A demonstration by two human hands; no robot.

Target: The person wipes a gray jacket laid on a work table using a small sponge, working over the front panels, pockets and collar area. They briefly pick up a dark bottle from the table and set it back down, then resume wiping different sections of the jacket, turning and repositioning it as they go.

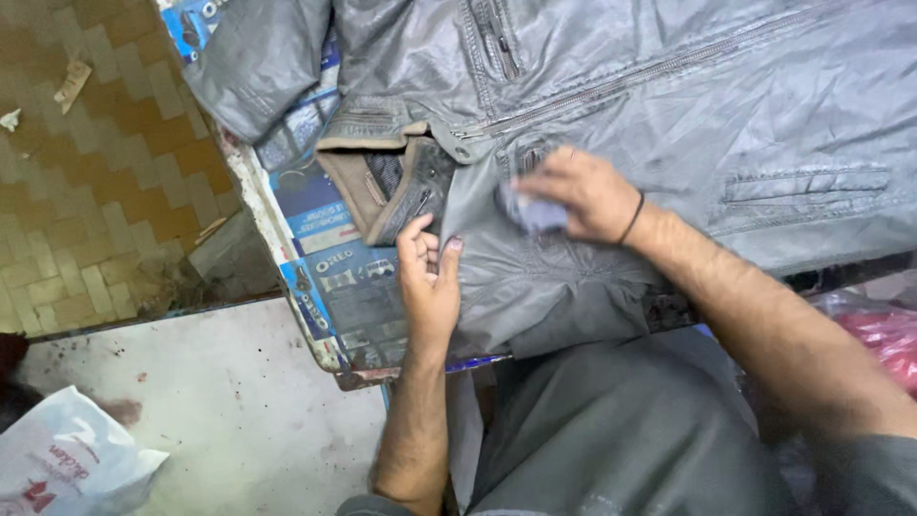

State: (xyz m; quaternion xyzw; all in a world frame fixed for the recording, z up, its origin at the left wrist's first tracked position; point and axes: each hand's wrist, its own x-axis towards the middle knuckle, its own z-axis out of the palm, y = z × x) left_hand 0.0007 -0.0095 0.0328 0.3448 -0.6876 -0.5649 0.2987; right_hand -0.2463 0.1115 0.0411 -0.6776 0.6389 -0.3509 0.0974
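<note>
Head view looks down on a grey, slightly shiny zippered jacket (669, 105) spread flat over a worktable covered in blue printed paper sheets (330, 277), filling the far and right part of the scene, with its near hem hanging toward the person's grey-clad lap. On the jacket's front, just near a short zip pocket, the right hand (578, 194) presses a small pale blue-grey piece of cloth (535, 214) against the fabric, fingers curled over it and gripping it; a thin black band (632, 218) circles that wrist. The left hand (430, 277) lies just left of it, flat and released, fingers stretched out on the jacket's edge, holding the fabric down without grasping anything. Just beyond its fingertips sits the jacket's brown-lined collar with a dark mesh patch (387, 177), folded open. Farther left, past the table's edge, is a floor of small tan and orange tiles (86, 172), and at the near left corner a crumpled white plastic bag (67, 463) rests on pale concrete.
</note>
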